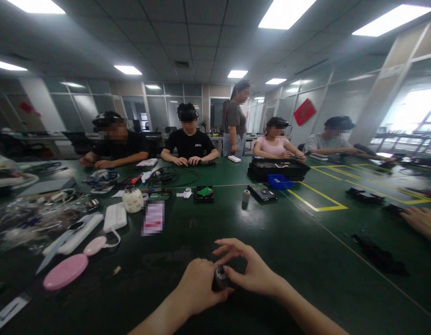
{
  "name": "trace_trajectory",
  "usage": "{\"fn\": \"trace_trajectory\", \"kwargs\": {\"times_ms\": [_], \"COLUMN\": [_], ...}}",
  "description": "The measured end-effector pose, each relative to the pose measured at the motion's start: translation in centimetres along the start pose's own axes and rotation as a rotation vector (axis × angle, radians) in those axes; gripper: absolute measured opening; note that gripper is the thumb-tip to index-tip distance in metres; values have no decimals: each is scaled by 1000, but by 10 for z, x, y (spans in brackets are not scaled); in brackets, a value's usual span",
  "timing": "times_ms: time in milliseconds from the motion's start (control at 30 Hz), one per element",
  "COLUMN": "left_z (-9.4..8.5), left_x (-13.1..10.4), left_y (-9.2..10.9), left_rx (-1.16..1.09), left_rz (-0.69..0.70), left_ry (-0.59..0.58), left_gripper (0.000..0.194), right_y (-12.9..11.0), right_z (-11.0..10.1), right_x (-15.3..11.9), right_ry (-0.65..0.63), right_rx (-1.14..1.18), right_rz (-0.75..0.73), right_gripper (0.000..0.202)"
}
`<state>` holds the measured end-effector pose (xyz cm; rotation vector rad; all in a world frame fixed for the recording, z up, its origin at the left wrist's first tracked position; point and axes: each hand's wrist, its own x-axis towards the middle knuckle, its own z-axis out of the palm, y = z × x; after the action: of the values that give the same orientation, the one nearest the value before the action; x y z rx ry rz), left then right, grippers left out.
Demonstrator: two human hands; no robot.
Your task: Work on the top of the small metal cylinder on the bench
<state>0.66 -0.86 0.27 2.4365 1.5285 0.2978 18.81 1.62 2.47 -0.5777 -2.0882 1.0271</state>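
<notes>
A small metal cylinder stands upright near the front of the green table, with a dark hole or fitting at its top. My left hand is wrapped round its left side, the thumb passing in front of it. My right hand is at the cylinder's right, its thumb by the top edge and its other fingers spread and raised above. Whether the right thumb presses on the cylinder is too small to tell. A similar metal cylinder stands farther back on the table.
A hard drive, blue tray and black bin lie beyond. At the left are a white jar, power bank, pink round case and bagged parts. Black parts and another person's hand are at the right.
</notes>
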Motion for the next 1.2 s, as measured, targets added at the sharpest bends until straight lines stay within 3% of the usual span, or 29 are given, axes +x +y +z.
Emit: {"fn": "trace_trajectory", "kwargs": {"times_ms": [400,667,800,1200], "left_z": [-4,1,2,-1], "left_x": [0,-1,-1,0], "left_y": [1,-2,-3,-2], "left_rx": [-13,-55,-47,-34], "left_rz": [2,37,46,31], "left_ry": [-18,11,12,-5], "left_gripper": [38,30,28,31], "right_y": [2,-5,-7,-1], "right_z": [1,3,4,2], "right_x": [0,1,0,0], "right_ry": [50,81,94,27], "right_rx": [-23,-297,-287,-78], "right_rz": [-56,-271,-314,-106], "right_gripper": [51,45,47,60]}}
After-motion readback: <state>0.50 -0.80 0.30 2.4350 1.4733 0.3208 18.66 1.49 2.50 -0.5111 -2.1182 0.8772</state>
